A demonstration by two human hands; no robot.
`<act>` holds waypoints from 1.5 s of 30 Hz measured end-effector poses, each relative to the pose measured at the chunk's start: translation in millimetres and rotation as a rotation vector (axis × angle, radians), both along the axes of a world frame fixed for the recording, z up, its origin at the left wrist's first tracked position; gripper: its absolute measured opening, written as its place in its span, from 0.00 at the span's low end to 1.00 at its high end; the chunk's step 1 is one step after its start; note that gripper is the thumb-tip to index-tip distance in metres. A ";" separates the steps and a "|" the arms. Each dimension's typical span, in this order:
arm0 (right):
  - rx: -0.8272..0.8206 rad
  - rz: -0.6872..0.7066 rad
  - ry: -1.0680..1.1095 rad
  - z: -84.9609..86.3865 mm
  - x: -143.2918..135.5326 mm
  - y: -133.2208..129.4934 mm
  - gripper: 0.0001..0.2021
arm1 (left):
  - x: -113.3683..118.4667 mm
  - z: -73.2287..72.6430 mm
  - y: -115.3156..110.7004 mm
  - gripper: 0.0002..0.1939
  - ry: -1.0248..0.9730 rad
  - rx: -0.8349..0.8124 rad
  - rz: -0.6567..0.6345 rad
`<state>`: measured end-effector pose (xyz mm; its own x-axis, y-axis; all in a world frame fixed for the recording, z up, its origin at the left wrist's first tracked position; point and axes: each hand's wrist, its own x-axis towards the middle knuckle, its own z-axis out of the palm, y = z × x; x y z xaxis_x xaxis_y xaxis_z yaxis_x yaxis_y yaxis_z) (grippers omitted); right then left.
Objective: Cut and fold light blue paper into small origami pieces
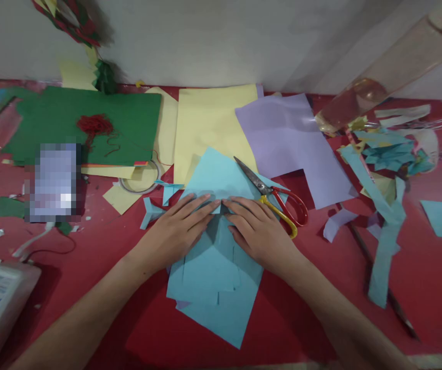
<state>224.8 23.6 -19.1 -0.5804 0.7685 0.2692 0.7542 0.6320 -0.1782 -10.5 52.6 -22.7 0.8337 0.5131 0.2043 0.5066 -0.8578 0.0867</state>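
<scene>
Both hands rest on light blue paper. My left hand (188, 223) is open, its fingers stretched out over a small folded blue paper piece (216, 208), with the fingertips near the middle. From the other side my right hand (257, 226) lies open, fingers extended and thumb apart, its fingertips almost touching the left ones. Under them are several overlapping light blue sheets (209, 270). Just beyond my right hand lie scissors (269, 191) with one red and one yellow handle, blades apart. Small folded blue pieces (152, 211) sit left of my left hand.
Green sheets (136, 121) with red thread (94, 126), a tape roll (140, 177), a phone (53, 182) and a white power strip (3, 303) are on the left. Yellow (213, 115) and purple paper (286, 136) lie behind. Blue strips (383, 257) and a pencil (383, 288) are right.
</scene>
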 end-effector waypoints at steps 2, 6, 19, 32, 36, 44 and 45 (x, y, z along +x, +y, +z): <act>0.006 0.004 0.013 0.9 1.1 0.8 0.09 | -1.7 1.2 1.9 0.17 0.024 0.012 -0.052; 0.020 0.011 0.011 1.8 2.6 1.4 0.09 | -5.4 3.3 5.6 0.16 0.032 0.042 -0.112; 0.018 0.018 0.028 3.3 3.7 1.9 0.10 | -6.1 2.6 9.7 0.17 -0.025 0.051 -0.060; -0.003 0.010 0.025 3.0 2.9 1.5 0.10 | -4.1 1.9 9.5 0.15 -0.061 0.017 -0.118; 0.010 0.021 0.050 3.4 4.5 2.2 0.10 | -2.9 4.3 8.9 0.15 -0.059 0.029 -0.124; 0.009 0.044 0.073 2.9 5.0 2.4 0.10 | -1.1 4.4 7.6 0.18 -0.049 -0.006 -0.147; 0.009 0.046 0.074 3.2 5.1 2.4 0.11 | -1.1 4.4 7.7 0.19 -0.051 -0.013 -0.149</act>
<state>229.9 26.0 -15.9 -0.5933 0.7390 0.3192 0.7094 0.6674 -0.2266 -11.6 60.3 -18.3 0.8892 0.3876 0.2429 0.3689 -0.9216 0.1204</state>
